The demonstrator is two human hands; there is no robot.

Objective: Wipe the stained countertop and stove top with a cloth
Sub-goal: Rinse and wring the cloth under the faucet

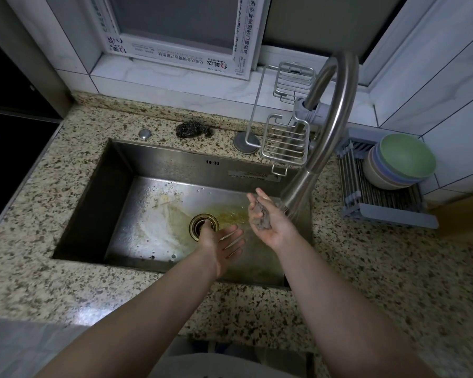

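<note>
A small grey wadded cloth lies in the upturned palm of my right hand, over the right side of the steel sink and just under the faucet head. The fingers are spread, not closed round the cloth. My left hand is flat and open beside the drain, fingers pointing right, holding nothing. Yellowish dirty water spreads across the sink floor around the drain. The speckled granite countertop surrounds the sink. No stove top can be made out.
A tall curved steel faucet rises at the right with a wire rack hung on it. A steel wool pad lies behind the sink. Stacked coloured bowls sit on a grey drying rack at the right. Window and tiled wall behind.
</note>
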